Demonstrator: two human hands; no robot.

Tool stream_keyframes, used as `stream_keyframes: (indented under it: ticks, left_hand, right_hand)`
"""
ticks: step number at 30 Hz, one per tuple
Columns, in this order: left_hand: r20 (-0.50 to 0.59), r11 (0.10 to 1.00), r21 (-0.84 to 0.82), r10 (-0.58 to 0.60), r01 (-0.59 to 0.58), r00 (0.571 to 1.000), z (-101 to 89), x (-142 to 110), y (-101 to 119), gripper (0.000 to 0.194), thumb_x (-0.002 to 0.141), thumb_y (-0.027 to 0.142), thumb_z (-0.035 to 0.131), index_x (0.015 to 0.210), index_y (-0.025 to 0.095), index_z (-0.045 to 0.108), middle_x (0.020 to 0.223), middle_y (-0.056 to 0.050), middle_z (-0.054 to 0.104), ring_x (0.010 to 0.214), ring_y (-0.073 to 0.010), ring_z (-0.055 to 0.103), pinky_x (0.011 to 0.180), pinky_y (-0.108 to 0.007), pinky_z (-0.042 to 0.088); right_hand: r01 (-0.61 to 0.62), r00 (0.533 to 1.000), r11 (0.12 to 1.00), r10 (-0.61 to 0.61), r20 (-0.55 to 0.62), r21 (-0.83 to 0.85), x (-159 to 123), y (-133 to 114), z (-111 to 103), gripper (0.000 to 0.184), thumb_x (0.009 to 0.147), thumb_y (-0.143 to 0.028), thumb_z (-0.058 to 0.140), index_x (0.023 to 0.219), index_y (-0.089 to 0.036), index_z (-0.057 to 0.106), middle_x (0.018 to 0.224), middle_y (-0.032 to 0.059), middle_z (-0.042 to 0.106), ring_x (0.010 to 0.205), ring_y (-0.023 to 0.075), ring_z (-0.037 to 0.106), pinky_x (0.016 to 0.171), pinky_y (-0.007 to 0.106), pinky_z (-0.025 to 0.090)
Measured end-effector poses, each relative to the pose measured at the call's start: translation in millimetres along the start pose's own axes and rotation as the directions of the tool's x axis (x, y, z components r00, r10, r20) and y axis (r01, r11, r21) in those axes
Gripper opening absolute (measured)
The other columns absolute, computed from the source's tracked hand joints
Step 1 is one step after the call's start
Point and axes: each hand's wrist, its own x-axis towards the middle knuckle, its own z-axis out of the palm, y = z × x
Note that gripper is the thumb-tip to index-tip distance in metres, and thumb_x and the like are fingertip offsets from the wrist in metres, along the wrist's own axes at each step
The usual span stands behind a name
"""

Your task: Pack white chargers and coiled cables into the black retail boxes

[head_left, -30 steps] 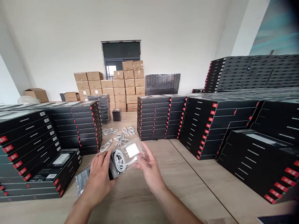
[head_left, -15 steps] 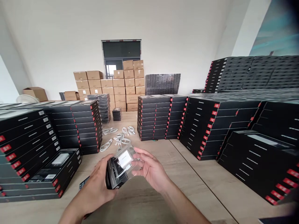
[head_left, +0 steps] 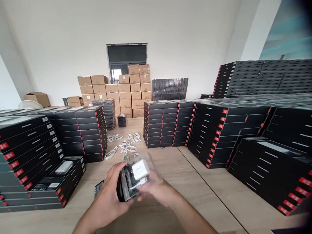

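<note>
Table [head_left: 180,169]: holding up all this stuff; maybe touching the pack's bottom too, can't tell.
Right box stack [head_left: 209,133]: standing tall past the R hand; a wide elbow could be bumping it, b/c the boxes are just sitting on each other.
Left box stack [head_left: 87,135]: leaning on nothing I can see; same bump risk, but less, b/c it's sitting farther off.
Loose cables [head_left: 125,143]: lying in messy loops just past the pack; a loop could be snagging on a pack corner & coming along.
L hand [head_left: 107,191]: gripping the pack's left end, fingers on the far side, thumb on the near side; squeezing too hard could be bending thin walls.
R hand [head_left: 156,187]: showing thru the plastic on the right side, all blurry; can't tell if its fingers are pinching or just touching.
Clear pack [head_left: 133,182]: tilting btwn both hands; could be slipping b/c plastic is prob. slick.
Dark flat piece [head_left: 98,188]: hiding partly behind the L hand; an arm could be shoving it.
White charger [head_left: 140,169]: sitting inside the pack, face up; could be rattling loose if the tilt is growing.
Cable plug [head_left: 144,180]: poking out under the charger; could be getting caught on an edge.
</note>
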Motion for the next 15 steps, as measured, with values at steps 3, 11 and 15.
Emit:
stream_keyframes:
  ticks: [3, 11, 15]
  left_hand:
    - [-0.169, 0.969, -0.245, 0.003, -0.045, 0.986, 20.3, -1, 1, 0.104, 0.068, 0.019, 0.074, 0.146, 0.034, 0.006, 0.153, -0.009, 0.024, 0.141, -0.0293, 0.025, 0.116, -0.05, 0.02]
    - [-0.225, 0.863, -0.499, -0.043, -0.078, 0.973, 38.0, 1, -4, 0.077, 0.088, 0.03, 0.056, 0.147, 0.035, 0.007, 0.151, -0.01, 0.028, 0.138, -0.0264, 0.034, 0.115, -0.049, 0.025]
    - [-0.271, 0.92, -0.351, 0.076, -0.172, 0.96, 22.7, 1, 5, 0.078, 0.088, 0.026, 0.056, 0.148, 0.037, 0.008, 0.158, -0.007, 0.016, 0.145, -0.0277, 0.018, 0.117, -0.053, 0.015]
  right_hand:
    - [0.22, 0.951, 0.974, -0.226, -0.21, -0.052, 0, -16, 4, 0.038, 0.076, -0.044, 0.071, 0.107, -0.022, 0.067, 0.091, 0.004, 0.07, 0.073, 0.0183, 0.066, 0.057, 0.029, 0.057]
    - [0.365, 0.851, 0.815, -0.488, -0.194, -0.45, -7, -36, -2, 0.038, 0.09, -0.048, 0.052, 0.113, -0.022, 0.069, 0.103, 0.0071, 0.073, 0.096, 0.0238, 0.066, 0.086, 0.036, 0.052]
    - [0.334, 0.887, 0.804, -0.445, -0.124, -0.492, -12, -37, 5, 0.036, 0.093, -0.042, 0.049, 0.119, -0.025, 0.066, 0.103, 0.0054, 0.073, 0.098, 0.0229, 0.065, 0.088, 0.036, 0.051]
